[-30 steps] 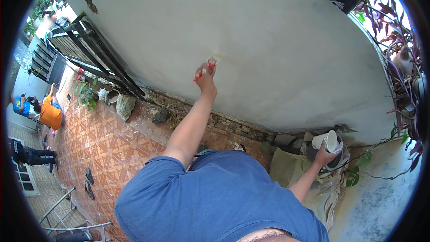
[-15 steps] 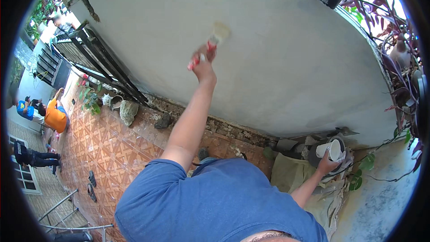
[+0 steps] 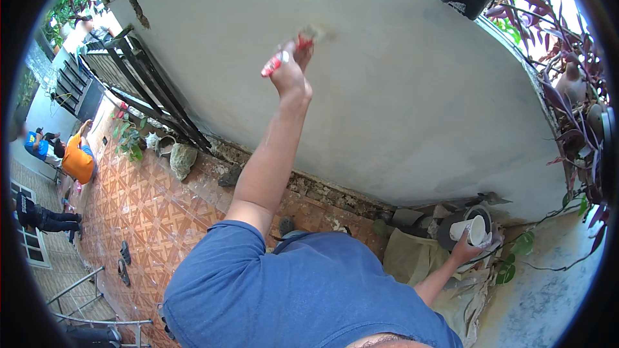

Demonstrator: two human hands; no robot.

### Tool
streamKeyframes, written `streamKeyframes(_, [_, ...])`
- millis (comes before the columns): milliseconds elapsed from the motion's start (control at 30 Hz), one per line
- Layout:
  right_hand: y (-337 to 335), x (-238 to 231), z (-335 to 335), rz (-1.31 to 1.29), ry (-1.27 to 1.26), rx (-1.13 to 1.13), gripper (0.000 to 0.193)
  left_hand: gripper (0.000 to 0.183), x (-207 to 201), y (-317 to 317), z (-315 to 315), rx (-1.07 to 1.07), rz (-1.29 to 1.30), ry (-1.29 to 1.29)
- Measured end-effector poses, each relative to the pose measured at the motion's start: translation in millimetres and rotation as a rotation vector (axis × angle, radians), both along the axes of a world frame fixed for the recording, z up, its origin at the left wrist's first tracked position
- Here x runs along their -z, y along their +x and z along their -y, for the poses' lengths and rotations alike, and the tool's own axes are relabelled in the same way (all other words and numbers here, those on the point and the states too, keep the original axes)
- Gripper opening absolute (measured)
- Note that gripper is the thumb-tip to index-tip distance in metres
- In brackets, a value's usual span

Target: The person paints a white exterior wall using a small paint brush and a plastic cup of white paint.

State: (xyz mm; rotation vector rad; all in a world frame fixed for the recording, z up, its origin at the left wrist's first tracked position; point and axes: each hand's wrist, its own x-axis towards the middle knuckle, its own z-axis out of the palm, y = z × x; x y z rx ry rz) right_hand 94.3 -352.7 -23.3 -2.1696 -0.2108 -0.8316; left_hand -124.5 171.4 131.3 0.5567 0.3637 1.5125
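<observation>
- Paintbrush, red-handled, in front of the upper middle of a pale wall; its bristles blur against that wall, so firm contact cannot be told.
- It is probably light, with a stiff handle and soft, bending bristles. The handle seems the sure place to hold; any wetness near the bristles could make it slippery.
- Left hand, raised before the wall: fingers curled closed around the handle, whose red end sticks out beyond the fist.
- Right hand, low near the wall's right end: fingers bent partway, wrapped around the outside of a white cup.
- That cup looks light and thin-walled, likely to dent if squeezed; its sides offer the best hold. It is tilted, its contents unclear.
- Near the wall's right foot, a dark round container sits behind the cup.
- At the wall's left end, a black metal gate.
</observation>
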Motion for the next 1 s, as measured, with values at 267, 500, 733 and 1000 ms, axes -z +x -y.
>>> streamKeyframes(267, [3, -2, -2, 0.027, -0.046, -0.012, 0.075, 0.015, -48, 18, 5, -0.039, 0.057, 0.194])
streamKeyframes(500, [8, 0, -3, 0.039, -0.007, -0.036, 0.075, 0.007, 172, 20, 34, -0.089, -0.226, -0.234])
streamKeyframes(733, [4, -4, -8, 0.027, -0.011, -0.006, 0.074, 0.003, 113, 23, 24, -0.036, -0.01, -0.274])
streamKeyframes(1000, [2, 0, -7, 0.053, -0.005, -0.03, 0.076, 0.014, -103, 9, 27, -0.139, 0.03, 0.255])
